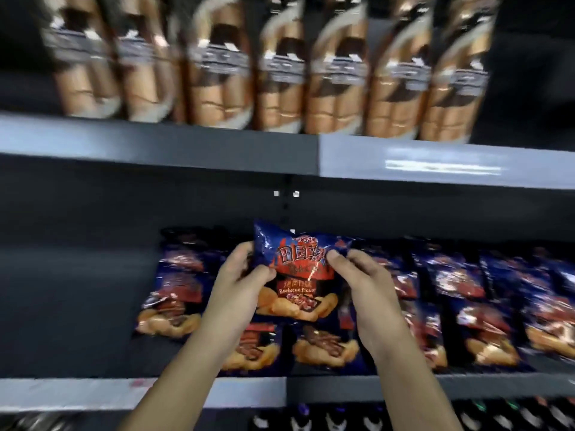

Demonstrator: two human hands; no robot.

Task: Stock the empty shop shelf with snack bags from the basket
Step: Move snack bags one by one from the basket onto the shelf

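I hold a dark blue and red barbecue snack bag [295, 272] upright in front of the middle shelf [77, 393]. My left hand [245, 275] grips its left edge, thumb on the front. My right hand [357, 272] pinches its upper right side. Behind and around it, several bags of the same kind [460, 293] stand in a row on the shelf, from the middle to the right edge of view. The leftmost bag [174, 284] stands beside a bare stretch of shelf. The basket is out of view.
The shelf above [155, 141] carries several tall copper and brown packs [217, 63]. A white price tag [441, 168] sits on its front rail at the right. Below the middle shelf, dark bottle tops [342, 418] show along the bottom edge.
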